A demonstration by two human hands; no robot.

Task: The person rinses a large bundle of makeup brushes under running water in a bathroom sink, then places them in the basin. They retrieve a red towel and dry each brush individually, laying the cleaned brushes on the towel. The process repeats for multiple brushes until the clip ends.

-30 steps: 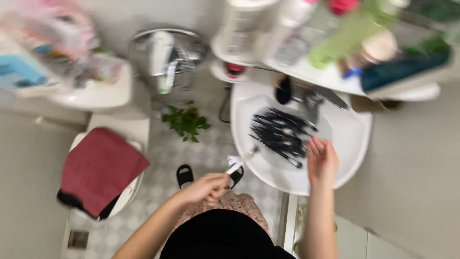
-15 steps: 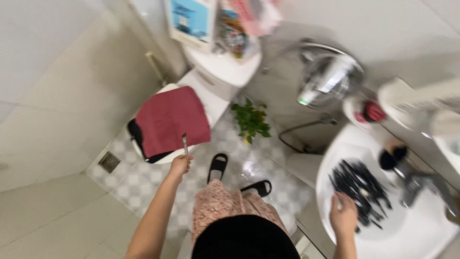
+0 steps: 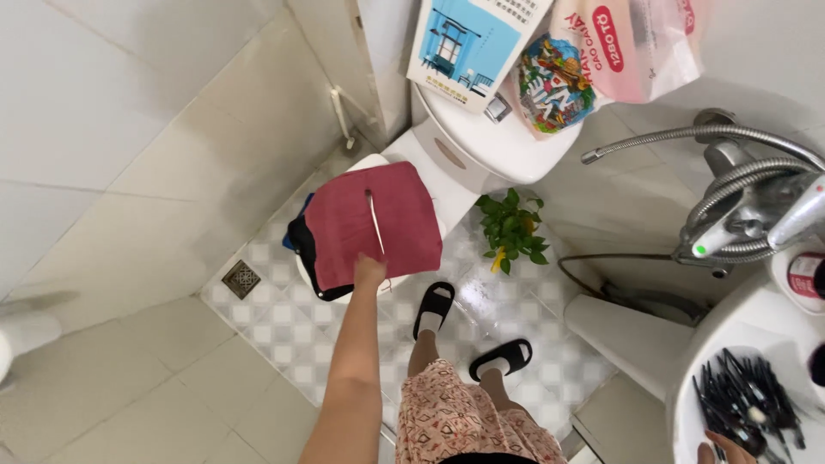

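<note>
Slim brush (image 3: 374, 220) on red towel (image 3: 344, 225)

Box (image 3: 475, 47): flat, rectangular, white with a blue picture; leans on the toilet tank (image 3: 507, 146), top centre.
Bag (image 3: 554, 86): colourful printed pouch, just right of the box.
Plastic bag (image 3: 636, 43): pink-white with red marks, top right, touching the pouch.

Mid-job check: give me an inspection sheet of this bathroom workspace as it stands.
Surface: dark red towel spread over the closed toilet lid.
Job's things: slim brush lying on the towel; dark brushes heaped in the sink.
Clutter: box and printed bags on the cistern.
Hands: left hand at the towel's near edge; right hand barely visible at the sink.
Cables: shower hose.
Surroundings: potted plant, floor drain, black slippers.
</note>
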